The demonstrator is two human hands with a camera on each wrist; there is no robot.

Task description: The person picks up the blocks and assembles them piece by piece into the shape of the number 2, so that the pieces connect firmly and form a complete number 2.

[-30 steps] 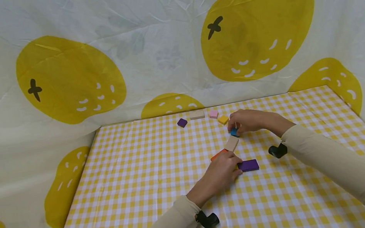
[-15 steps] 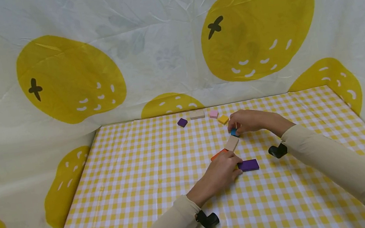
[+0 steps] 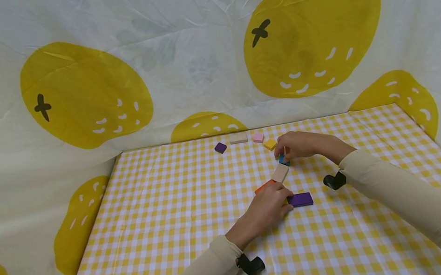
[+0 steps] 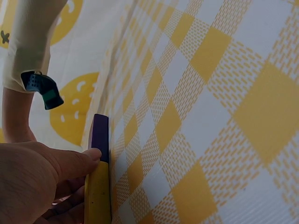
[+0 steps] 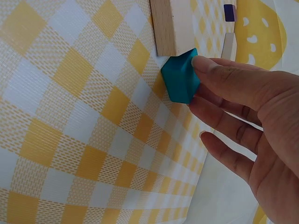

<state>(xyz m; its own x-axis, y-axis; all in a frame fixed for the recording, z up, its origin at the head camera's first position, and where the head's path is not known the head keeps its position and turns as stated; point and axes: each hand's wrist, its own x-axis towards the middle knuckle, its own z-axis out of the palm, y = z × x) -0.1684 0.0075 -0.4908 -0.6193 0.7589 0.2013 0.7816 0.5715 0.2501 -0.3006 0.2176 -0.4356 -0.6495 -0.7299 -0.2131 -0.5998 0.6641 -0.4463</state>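
The purple block (image 3: 300, 199) lies flat at the left hand's (image 3: 267, 207) fingertips in the head view. Seen from the left wrist, the left hand (image 4: 42, 182) pinches a yellow block (image 4: 97, 193), its thumb tip where this block meets the purple one (image 4: 99, 137). My right hand (image 3: 302, 145) holds a small blue block (image 3: 284, 160) just beyond a light wooden block (image 3: 280, 173). In the right wrist view, the right hand (image 5: 247, 112) has thumb and fingers on this blue block (image 5: 180, 77), whose corner is at the wooden block's end (image 5: 173, 28). An orange block (image 3: 264, 186) is partly hidden behind the left hand.
Farther back on the checked cloth (image 3: 162, 202) lie a yellow block (image 3: 270, 144), a pink block (image 3: 258, 138), a light wooden block (image 3: 238, 138) and a small purple block (image 3: 220, 148). Behind the table hangs a white sheet with yellow fruit shapes.
The right hand has shifted very slightly up and left, and more of the blue block shows, turned a little. The left hand stays in place.
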